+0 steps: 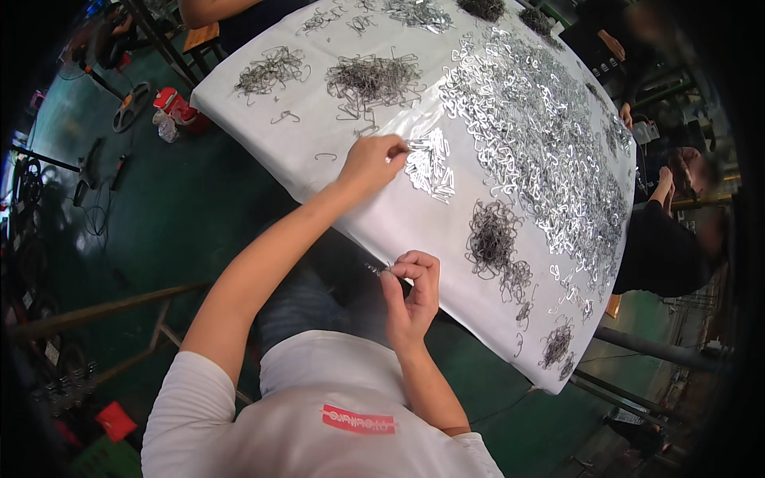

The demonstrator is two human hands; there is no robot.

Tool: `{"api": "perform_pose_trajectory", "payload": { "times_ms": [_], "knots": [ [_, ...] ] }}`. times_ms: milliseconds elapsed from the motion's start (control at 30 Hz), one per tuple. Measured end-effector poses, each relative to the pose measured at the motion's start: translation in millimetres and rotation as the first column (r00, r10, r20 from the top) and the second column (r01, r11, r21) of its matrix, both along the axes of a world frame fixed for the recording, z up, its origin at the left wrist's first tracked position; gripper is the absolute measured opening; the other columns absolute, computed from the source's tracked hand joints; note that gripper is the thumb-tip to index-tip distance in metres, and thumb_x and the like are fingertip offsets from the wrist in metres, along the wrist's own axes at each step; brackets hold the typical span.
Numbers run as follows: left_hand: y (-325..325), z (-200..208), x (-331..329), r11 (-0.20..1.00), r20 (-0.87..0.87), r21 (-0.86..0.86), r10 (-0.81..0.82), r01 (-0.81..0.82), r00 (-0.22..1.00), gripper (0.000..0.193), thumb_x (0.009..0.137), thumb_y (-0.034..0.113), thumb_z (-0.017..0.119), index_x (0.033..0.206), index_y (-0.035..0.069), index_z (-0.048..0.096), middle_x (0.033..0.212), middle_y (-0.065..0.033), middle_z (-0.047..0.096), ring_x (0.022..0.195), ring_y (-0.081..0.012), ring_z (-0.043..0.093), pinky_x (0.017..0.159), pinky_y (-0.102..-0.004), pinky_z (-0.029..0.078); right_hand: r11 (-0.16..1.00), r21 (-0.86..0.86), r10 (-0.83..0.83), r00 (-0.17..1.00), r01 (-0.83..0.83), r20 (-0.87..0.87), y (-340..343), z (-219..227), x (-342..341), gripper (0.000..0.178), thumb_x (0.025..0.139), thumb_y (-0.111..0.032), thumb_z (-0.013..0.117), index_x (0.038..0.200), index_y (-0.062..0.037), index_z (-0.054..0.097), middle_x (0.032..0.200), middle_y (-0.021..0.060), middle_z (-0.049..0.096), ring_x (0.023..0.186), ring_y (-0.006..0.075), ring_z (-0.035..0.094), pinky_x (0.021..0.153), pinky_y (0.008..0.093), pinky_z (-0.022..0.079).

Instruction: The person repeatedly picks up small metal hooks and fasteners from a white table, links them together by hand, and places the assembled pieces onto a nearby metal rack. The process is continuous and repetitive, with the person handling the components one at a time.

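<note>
My left hand (371, 166) reaches over the table, its thumb and fingers pinched together at the left edge of a small pile of shiny flat metal pieces (430, 166). What is between those fingertips, if anything, is hidden. Just off the table's near edge, my right hand (414, 296) is raised with thumb and fingers closed on a small metal piece (373, 269). Its exact shape is too small to tell. Beyond my left hand lie a tangled heap of dark wire hooks (373, 80) and a single wire hook (325, 156).
A white-covered table (398, 223) carries a broad spread of shiny metal hooks (534, 135). Dark wire heaps (492, 239) lie nearer on the right, another (271, 72) far left. Other people sit around the table, one person's hand (625, 115) at its right edge. A red container (174, 105) stands on the green floor.
</note>
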State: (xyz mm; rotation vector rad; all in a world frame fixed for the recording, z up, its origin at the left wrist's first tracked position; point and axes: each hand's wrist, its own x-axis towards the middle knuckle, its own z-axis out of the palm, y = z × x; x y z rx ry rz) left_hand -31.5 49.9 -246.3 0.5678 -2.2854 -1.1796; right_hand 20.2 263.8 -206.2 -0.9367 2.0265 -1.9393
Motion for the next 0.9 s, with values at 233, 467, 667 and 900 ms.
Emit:
{"api": "perform_pose_trajectory", "payload": {
  "times_ms": [233, 467, 667, 900],
  "knots": [
    [77.6, 66.4, 126.6, 0.889, -0.007, 0.458, -0.009, 0.012, 1.000, 0.017, 0.082, 0.011, 0.071, 0.096, 0.002, 0.071, 0.085, -0.0051, 0.071, 0.075, -0.0086, 0.062, 0.068, -0.0243, 0.051, 0.998, 0.069, -0.001, 0.999, 0.004, -0.045, 0.0, -9.6, 8.3, 0.012, 0.080, -0.004, 0.069, 0.087, -0.0021, 0.060, 0.098, 0.0112, 0.055, 0.091, 0.0236, 0.055, 0.081, 0.0310, 0.044],
    [89.1, 75.0, 157.5, 0.937, -0.185, 0.348, 0.099, -0.029, 0.978, 0.017, 0.083, 0.012, 0.069, 0.095, 0.001, 0.067, 0.089, -0.0120, 0.069, 0.077, -0.0216, 0.069, 0.067, -0.0300, 0.054, 0.995, 0.047, 0.087, 0.996, -0.086, -0.026, -6.2, -7.4, 22.1, 0.012, 0.088, -0.010, 0.063, 0.090, -0.0006, 0.055, 0.103, 0.0110, 0.047, 0.097, 0.0221, 0.049, 0.085, 0.0331, 0.041],
    [92.7, 68.2, 165.2, 0.930, -0.250, 0.368, 0.117, -0.018, 0.961, 0.014, 0.083, 0.012, 0.068, 0.092, 0.002, 0.067, 0.082, -0.0103, 0.069, 0.075, -0.0226, 0.068, 0.066, -0.0320, 0.052, 0.993, 0.044, 0.111, 0.994, -0.111, -0.005, -10.5, -10.5, 26.3, 0.018, 0.093, -0.016, 0.059, 0.090, 0.0011, 0.055, 0.106, 0.0088, 0.046, 0.098, 0.0195, 0.049, 0.083, 0.0322, 0.043],
    [96.5, 62.6, 166.8, 0.964, -0.337, 0.259, 0.149, -0.060, 0.930, 0.009, 0.081, 0.010, 0.070, 0.087, 0.004, 0.067, 0.098, -0.0062, 0.064, 0.093, -0.0229, 0.059, 0.074, -0.0333, 0.050, 0.986, 0.071, 0.158, 0.985, -0.152, -0.072, -10.0, -15.5, 25.1, 0.021, 0.093, -0.019, 0.060, 0.093, 0.0020, 0.057, 0.107, 0.0107, 0.046, 0.099, 0.0221, 0.050, 0.084, 0.0326, 0.043]
  ]
}}
